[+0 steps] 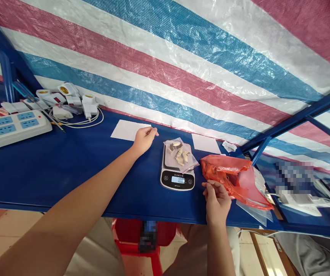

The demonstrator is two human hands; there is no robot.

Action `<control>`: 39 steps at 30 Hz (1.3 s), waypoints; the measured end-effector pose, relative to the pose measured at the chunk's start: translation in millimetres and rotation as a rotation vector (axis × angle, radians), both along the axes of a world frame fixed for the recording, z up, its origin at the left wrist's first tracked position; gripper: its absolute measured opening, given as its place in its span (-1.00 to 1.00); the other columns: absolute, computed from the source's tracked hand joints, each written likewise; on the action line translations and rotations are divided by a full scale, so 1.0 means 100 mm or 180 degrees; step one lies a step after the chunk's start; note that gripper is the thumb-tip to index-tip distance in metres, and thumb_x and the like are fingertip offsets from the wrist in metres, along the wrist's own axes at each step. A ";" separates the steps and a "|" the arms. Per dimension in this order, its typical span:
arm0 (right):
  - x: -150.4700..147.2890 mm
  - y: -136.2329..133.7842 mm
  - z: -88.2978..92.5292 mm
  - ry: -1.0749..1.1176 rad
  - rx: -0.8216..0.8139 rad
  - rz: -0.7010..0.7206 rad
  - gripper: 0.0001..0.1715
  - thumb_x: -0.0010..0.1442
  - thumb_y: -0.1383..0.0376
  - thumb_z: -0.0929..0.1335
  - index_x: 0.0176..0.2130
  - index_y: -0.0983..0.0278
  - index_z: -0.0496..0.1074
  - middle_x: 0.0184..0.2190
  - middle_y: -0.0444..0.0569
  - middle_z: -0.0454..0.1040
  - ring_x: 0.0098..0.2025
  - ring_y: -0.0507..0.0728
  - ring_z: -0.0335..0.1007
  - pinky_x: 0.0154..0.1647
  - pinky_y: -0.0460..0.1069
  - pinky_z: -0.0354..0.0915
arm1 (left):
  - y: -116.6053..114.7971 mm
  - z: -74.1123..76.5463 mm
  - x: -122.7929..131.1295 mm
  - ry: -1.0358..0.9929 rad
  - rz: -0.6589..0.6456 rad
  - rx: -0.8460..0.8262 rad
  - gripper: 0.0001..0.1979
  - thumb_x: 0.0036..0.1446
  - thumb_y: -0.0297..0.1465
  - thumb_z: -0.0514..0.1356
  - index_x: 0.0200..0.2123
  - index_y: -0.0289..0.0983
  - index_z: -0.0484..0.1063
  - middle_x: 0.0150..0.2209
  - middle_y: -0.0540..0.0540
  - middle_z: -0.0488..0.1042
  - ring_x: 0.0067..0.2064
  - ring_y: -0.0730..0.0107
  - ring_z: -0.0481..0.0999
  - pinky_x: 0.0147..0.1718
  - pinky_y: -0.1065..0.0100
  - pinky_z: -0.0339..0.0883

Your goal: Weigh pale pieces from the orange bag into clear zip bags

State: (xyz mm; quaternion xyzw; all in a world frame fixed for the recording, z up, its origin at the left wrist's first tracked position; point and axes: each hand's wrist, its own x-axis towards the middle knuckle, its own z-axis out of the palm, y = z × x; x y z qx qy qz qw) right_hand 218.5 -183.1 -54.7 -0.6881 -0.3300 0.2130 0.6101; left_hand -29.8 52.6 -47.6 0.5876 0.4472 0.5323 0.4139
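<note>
A small digital scale (178, 178) stands on the blue table (67, 168), its display lit. A clear plastic bag (181, 154) with a few pale pieces inside lies on the scale's platform. My left hand (143, 138) reaches out left of the scale, fingers curled in a loose pinch beside a white paper sheet (127, 130); I cannot make out anything in it. My right hand (217, 199) is closed on the near edge of an orange plastic bag (230, 177) lying right of the scale.
A white power strip (9, 128) lies at the far left, with white lamp sockets and cables (73, 103) behind it. Another white sheet (205, 143) lies behind the scale. Clear bags (258, 212) sit under the orange one. A striped tarp (182, 57) backs the table. A red stool (147, 237) stands below.
</note>
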 end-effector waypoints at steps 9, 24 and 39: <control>0.00 0.00 -0.01 0.0055 0.0010 -0.0034 -0.58 0.12 0.01 0.51 -0.19 0.28 0.52 -0.32 0.01 0.62 -0.48 0.03 0.34 -0.47 -0.07 0.28 | 0.00 0.01 0.00 -0.0004 0.0018 -0.0021 -0.64 0.21 -0.14 0.16 -0.50 -0.24 0.50 -0.62 0.03 0.24 -0.56 0.43 0.24 -0.53 0.31 0.12; -0.37 0.66 0.90 -0.0861 -0.0270 0.0900 -0.46 0.19 -0.06 0.42 -0.14 0.34 0.66 -0.57 -0.10 0.49 -0.55 0.08 0.33 -0.48 -0.02 0.26 | 0.00 0.01 -0.02 -0.0068 0.0067 0.0029 -0.62 0.22 -0.14 0.14 -0.51 -0.25 0.50 -0.64 0.04 0.24 -0.59 0.45 0.23 -0.53 0.33 0.10; -0.50 0.77 2.17 -0.1989 -0.0120 0.0883 -0.64 0.21 0.03 0.45 -0.30 0.27 0.66 -0.59 -0.11 0.49 -0.60 0.04 0.33 -0.56 -0.06 0.23 | 0.00 0.02 -0.06 -0.0118 0.0110 -0.0068 -0.63 0.23 -0.17 0.13 -0.51 -0.26 0.51 -0.62 0.03 0.27 -0.56 0.44 0.25 -0.50 0.32 0.11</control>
